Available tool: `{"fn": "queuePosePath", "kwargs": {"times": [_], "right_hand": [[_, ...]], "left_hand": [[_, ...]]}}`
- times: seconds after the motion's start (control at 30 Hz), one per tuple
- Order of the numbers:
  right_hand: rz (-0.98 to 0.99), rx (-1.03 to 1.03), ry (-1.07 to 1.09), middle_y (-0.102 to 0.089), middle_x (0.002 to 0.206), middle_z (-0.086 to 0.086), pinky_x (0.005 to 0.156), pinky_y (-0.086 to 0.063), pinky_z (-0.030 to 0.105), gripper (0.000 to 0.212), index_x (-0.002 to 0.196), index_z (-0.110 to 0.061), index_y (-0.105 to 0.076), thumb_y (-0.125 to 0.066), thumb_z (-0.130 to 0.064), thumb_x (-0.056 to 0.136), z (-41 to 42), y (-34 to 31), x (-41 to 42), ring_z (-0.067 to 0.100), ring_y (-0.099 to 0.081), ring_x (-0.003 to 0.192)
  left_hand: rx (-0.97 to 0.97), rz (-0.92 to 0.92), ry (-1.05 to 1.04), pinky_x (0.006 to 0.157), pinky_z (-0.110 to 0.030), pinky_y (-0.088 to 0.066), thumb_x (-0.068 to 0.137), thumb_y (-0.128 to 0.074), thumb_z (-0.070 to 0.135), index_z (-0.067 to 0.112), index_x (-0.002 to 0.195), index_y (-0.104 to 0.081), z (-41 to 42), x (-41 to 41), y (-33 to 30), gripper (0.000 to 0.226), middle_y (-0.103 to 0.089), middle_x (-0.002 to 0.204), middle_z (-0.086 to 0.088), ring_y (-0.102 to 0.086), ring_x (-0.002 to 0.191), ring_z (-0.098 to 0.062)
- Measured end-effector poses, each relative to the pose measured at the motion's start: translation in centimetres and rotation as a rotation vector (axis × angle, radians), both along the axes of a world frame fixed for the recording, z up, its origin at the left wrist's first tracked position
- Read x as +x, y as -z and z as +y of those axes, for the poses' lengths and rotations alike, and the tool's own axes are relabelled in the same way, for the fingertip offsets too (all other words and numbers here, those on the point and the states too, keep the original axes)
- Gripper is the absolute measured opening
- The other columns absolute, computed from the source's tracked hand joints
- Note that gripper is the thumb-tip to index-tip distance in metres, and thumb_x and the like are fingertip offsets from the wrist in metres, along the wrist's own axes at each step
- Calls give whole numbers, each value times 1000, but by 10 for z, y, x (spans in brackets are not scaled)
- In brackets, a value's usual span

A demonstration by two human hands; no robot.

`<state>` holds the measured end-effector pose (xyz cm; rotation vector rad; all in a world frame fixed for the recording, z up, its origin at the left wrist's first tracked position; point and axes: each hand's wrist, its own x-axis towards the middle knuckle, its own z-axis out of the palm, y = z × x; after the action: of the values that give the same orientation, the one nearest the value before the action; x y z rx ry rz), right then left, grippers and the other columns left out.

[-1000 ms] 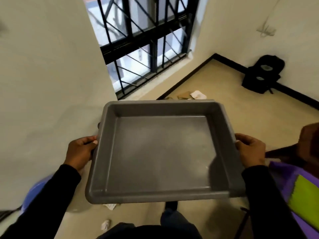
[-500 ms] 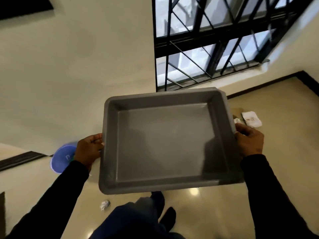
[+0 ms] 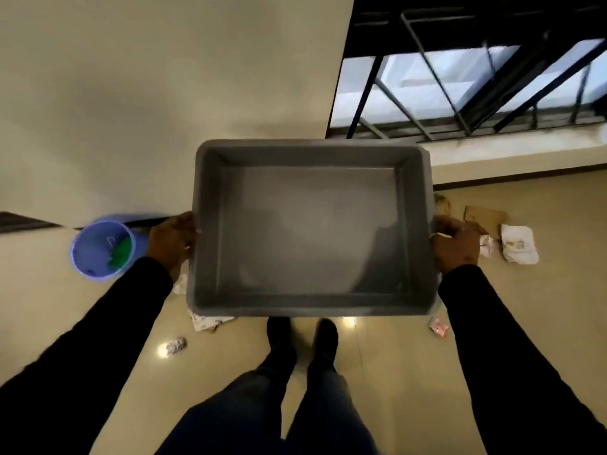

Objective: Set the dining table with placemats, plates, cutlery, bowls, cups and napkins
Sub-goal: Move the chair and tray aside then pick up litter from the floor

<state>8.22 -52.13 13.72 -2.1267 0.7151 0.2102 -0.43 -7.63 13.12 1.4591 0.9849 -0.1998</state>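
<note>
Tiled floor (image 3: 410,372) below; both hands, left (image 3: 170,246) and right (image 3: 455,244), grip an unlabelled grey tray (image 3: 310,308).

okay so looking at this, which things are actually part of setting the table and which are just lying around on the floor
Part of the job:
grey tray, empty, gripped at its sides by the left hand and the right hand

Just lying about:
blue bin
white cloth
cardboard piece
crumpled paper
small wrapper

A blue bin (image 3: 102,247) holding green scraps is seen on the tiled floor (image 3: 525,323) by the wall (image 3: 164,93). Crumpled papers (image 3: 519,247), cardboard (image 3: 483,216) and a barred window (image 3: 460,77) are shown at right.
</note>
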Motion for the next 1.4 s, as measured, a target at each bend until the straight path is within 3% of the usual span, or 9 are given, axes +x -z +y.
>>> {"fn": "queuePosePath", "kwargs": {"times": [0.13,0.23,0.47,0.57,0.67,0.9,1.07,1.3,1.4], "right_hand": [[42,8,-79,-68,120,8,103,-46,32,38,124,-9,-68,-61,3,88,13,54,40,20,-60,114],[69,7,-142,-68,118,9,95,-41,24,37,126,-7,-67,-61,0,90,26,89,70,19,-59,111],[159,-69,-274,-72,117,6,104,-49,37,44,124,-13,-69,-63,1,84,31,137,104,23,-64,112],[181,-75,-291,-71,117,4,98,-47,30,39,125,-14,-69,-66,-7,86,33,145,106,23,-63,112],[182,-90,-314,-71,116,7,90,-41,25,35,123,-12,-70,-65,-8,89,33,153,107,24,-63,111],[232,-123,-303,-68,122,9,90,-40,25,41,130,-10,-64,-62,-1,90,37,159,105,28,-61,114],[237,-144,-318,-68,122,10,93,-41,27,45,129,-12,-65,-61,0,86,38,160,103,30,-62,114],[240,-161,-329,-65,126,15,101,-45,38,47,133,-9,-60,-61,-2,87,47,156,99,36,-60,116],[219,-212,-318,-61,131,19,103,-44,39,47,136,-6,-57,-62,-5,89,52,153,97,38,-57,119]], "left_hand": [[4,44,-107,50,-21,-38,90,-39,-14,16,98,-67,-1,17,46,42,-70,67,6,-56,53,-9],[-17,56,-187,38,-15,-41,88,-40,-18,18,97,-65,1,21,85,45,-70,61,9,-56,42,-4],[-72,106,-363,64,-30,-59,89,-50,-12,17,121,-67,0,4,142,46,-75,100,-4,-70,79,-19],[-81,126,-356,81,-41,-58,88,-53,-11,20,123,-70,1,0,153,50,-73,116,-9,-69,100,-29],[-95,137,-375,80,-41,-57,87,-52,-13,24,119,-71,2,4,157,52,-73,116,-7,-69,103,-29],[-73,157,-378,93,-46,-57,91,-51,-10,29,114,-70,4,20,170,49,-72,116,-5,-68,108,-29],[-46,178,-383,95,-48,-56,90,-54,-8,24,128,-66,5,25,175,51,-70,120,-6,-67,112,-30],[54,239,-375,100,-52,-53,79,-61,-11,28,121,-68,3,29,176,58,-71,115,-1,-65,112,-29],[122,225,-344,104,-51,-50,82,-61,-9,24,130,-63,1,28,174,58,-67,122,2,-62,117,-26]]}}
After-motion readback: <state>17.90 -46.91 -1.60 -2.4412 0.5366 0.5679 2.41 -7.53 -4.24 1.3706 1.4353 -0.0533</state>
